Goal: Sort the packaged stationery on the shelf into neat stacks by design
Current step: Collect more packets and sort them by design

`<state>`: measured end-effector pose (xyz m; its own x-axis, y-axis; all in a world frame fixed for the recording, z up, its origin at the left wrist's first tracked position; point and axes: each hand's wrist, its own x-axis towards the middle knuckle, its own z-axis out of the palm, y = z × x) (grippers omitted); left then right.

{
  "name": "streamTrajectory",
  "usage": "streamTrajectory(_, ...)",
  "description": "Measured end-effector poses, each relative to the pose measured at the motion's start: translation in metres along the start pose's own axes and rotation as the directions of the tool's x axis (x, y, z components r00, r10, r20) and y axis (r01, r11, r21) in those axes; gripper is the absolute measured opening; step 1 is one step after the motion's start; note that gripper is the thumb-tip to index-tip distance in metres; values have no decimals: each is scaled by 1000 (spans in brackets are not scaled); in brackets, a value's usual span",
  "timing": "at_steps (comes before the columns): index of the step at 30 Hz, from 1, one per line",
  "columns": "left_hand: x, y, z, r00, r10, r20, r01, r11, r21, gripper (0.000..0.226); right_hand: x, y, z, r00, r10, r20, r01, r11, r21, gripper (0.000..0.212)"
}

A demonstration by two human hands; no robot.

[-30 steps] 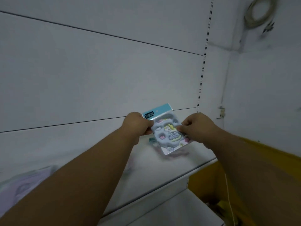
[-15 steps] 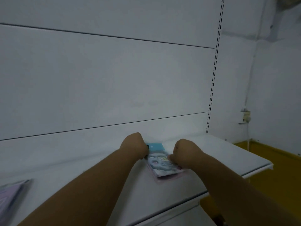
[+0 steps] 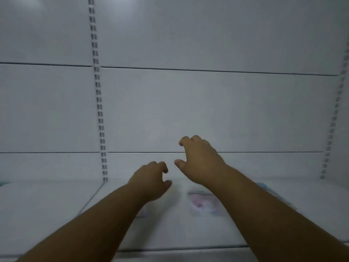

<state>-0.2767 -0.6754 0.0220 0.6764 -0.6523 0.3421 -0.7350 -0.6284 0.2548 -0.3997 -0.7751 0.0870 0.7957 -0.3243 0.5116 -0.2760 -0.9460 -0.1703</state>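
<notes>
- Head view puts both of our hands in the air above the white shelf point(image 3: 56, 201), in front of its back panel point(image 3: 188, 110), holding nothing.
- Our left hand point(image 3: 151, 181) hovers low, fingers loosely curled and thumb apart from them, touching no pack.
- Our right hand point(image 3: 200, 159) is higher and spread wider, thumb and fingers well apart, also empty.
- A pink-printed stationery pack point(image 3: 203, 204) lies flat on the shelf, near its middle, just below the right hand and partly hidden by that forearm; blur hides its design.
- A bluish pack point(image 3: 264, 186) peeks out past the right forearm, nearer the shelf's right end.
- We judge the step to be a reach for the next pack. To do it well, we should read the design first, pinch the pack by its edges, then square it on the matching stack.
</notes>
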Motion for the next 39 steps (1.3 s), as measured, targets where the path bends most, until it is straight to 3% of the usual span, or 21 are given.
streamTrajectory(9, -185, -262, -118, 971, -200, -129, 222, 955, 196, 42, -14, -292, 70, 977, -214, 13, 209, 966, 154, 51)
streamTrajectory(16, -230, -382, -166, 939, -315, -137, 339, 915, 219, 41, 6, -428, 104, 965, -256, 59, 238, 948, 211, 52)
streamTrajectory(27, -156, -505, -161, 868, -459, -186, 492, 843, 216, 46, 83, -488, 175, 962, -232, 144, 205, 962, 180, 48)
streamTrajectory(34, -107, -530, -144, 850, -527, -32, 490, 766, 416, 53, 103, -490, 195, 979, -117, 166, 91, 983, 158, 47)
streamTrajectory(39, -89, -528, -150, 790, -608, 76, 545, 755, 365, 67, 99, -490, 207, 986, -40, 160, 16, 989, 146, 46)
